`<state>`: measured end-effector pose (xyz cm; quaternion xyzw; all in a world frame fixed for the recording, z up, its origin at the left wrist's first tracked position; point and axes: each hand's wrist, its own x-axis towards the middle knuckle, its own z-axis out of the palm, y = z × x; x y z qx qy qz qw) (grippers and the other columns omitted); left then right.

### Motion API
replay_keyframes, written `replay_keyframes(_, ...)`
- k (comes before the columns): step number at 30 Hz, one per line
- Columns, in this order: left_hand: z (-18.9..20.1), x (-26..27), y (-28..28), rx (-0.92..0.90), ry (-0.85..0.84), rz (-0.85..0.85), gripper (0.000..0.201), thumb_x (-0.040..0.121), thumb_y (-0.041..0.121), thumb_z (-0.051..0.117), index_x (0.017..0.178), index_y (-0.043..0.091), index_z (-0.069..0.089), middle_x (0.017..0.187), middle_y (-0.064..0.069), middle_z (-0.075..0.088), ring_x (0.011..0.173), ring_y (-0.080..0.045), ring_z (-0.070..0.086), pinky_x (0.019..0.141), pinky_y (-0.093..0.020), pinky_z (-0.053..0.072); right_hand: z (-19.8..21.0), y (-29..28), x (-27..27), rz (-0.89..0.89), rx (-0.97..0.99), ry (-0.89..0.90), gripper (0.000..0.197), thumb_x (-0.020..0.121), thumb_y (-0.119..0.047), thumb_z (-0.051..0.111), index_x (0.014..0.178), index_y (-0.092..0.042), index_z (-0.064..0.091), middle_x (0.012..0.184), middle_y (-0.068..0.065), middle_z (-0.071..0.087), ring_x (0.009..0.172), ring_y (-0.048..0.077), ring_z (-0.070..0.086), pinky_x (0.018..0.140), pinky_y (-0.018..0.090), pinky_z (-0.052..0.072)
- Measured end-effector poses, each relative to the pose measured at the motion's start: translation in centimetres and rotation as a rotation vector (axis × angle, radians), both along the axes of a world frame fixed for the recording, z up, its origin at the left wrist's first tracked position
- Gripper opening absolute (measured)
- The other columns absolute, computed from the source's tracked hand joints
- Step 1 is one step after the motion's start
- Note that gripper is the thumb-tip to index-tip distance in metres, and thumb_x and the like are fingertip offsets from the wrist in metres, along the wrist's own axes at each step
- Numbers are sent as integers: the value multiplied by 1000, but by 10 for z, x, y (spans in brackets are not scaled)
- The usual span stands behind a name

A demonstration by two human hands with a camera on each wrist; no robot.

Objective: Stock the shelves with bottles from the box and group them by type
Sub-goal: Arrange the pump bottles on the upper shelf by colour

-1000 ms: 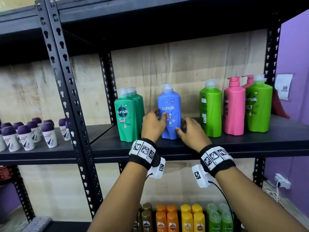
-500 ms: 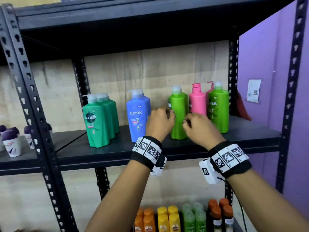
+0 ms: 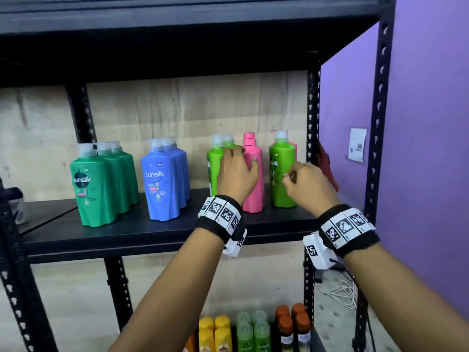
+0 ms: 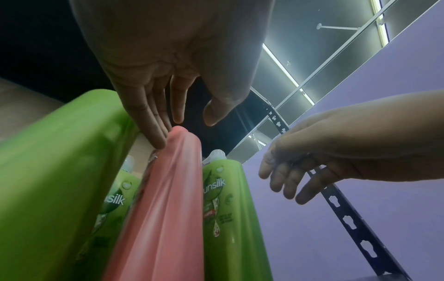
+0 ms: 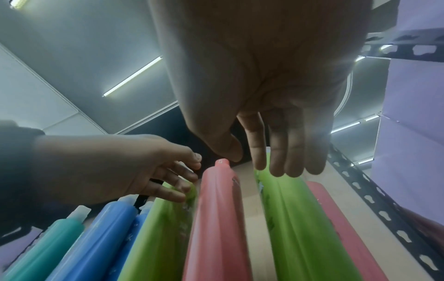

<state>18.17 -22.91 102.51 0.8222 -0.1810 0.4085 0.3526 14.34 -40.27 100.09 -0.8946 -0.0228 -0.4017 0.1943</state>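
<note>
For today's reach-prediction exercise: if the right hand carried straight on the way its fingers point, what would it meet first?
Probably the light green Sunsilk pump bottle at the shelf's right end: the right hand is level with its body, fingers aimed at it. Whether they already touch is unclear.

Dark-green bottles [image 3: 101,184], blue bottles [image 3: 165,181], a pink bottle [image 3: 255,189], black shelf [image 3: 152,229], purple wall [image 3: 431,123].

Pink bottle [image 3: 253,184]: glossy smooth plastic. Lime green bottle [image 3: 280,179]: same gloss, printed label. Pump caps [image 3: 281,136]: translucent plastic. Shelf board [image 3: 157,229]: matt black. Perforated uprights [image 3: 380,102]: dark painted metal. Back panel [image 3: 193,107]: rough pale wood. Wristbands [image 3: 355,240]: black cloth.
</note>
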Motion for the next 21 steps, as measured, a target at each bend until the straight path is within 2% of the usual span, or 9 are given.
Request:
replay_keyframes(2, 3, 6, -8, 0, -11, -11, 46, 94, 23, 61, 131, -2, 53, 127, -21, 52, 120, -37, 51, 106, -42, 39, 8, -8, 6, 1, 29, 2, 34, 95, -33, 56, 117, -9, 61, 112, 14, 59, 101, 35, 61, 83, 37, 49)
replay_keyframes(4, 6, 12, -14, 7, -6, -19, 50, 94, 23, 62, 134, -4, 49, 128, -24, 52, 121, -39, 50, 105, -41, 38, 17, -14, 14, 16, 67, 21, 46, 95, -33, 57, 132, -7, 50, 125, 17, 52, 112, 38, 57, 94, 42, 47)
replay_keyframes(8, 12, 27, -23, -22, 114, -31, 64, 95, 26, 61, 145, -4, 35, 131, -27, 51, 121, -41, 51, 102, -42, 42, 32, -18, 34, 100, 172, 97, 64, 94, -34, 62, 146, -9, 34, 140, 21, 40, 127, 40, 49, 107, 42, 38)
replay_keyframes(11, 20, 41, -28, -70, 231, -66, 61, 93, 29, 63, 141, 1, 37, 126, -24, 58, 117, -41, 57, 98, -41, 48, 41, -18, 54, 130, 233, 170, 72, 92, -38, 64, 149, -10, 30, 142, 24, 43, 129, 38, 49, 106, 37, 39)
replay_keyframes(13, 23, 48, -29, -115, 280, -85, 56, 92, 30, 66, 135, 5, 41, 123, -20, 63, 114, -38, 61, 93, -35, 49, 44, -18, 68, 145, 264, 224, 74, 91, -41, 64, 149, -11, 27, 137, 24, 50, 123, 37, 55, 100, 35, 44)
replay_keyframes(16, 24, 55, -29, -191, 343, -108, 28, 89, 33, 73, 104, 22, 51, 118, -17, 67, 109, -33, 65, 89, -32, 49, 40, -19, 85, 184, 303, 279, 80, 91, -45, 64, 150, -18, 17, 129, 21, 59, 113, 36, 62, 87, 31, 47)
replay_keyframes(17, 23, 58, -29, -218, 360, -126, 31, 87, 33, 75, 104, 22, 51, 118, -16, 67, 108, -32, 66, 91, -34, 51, 37, -20, 89, 192, 318, 278, 81, 92, -46, 64, 150, -21, 14, 127, 21, 60, 110, 36, 63, 84, 30, 46)
replay_keyframes(19, 20, 62, -29, -280, 389, -159, 63, 84, 32, 79, 131, 11, 43, 122, -14, 65, 111, -31, 65, 95, -37, 52, 30, -21, 96, 218, 348, 250, 81, 93, -45, 64, 150, -25, 11, 124, 22, 61, 105, 38, 64, 83, 30, 46)
replay_keyframes(21, 16, 65, -29, -354, 403, -183, 82, 81, 31, 82, 142, 6, 32, 126, -14, 63, 111, -30, 65, 97, -41, 53, 24, -22, 100, 257, 369, 217, 80, 94, -42, 64, 150, -27, 9, 120, 22, 63, 98, 38, 66, 83, 33, 50)
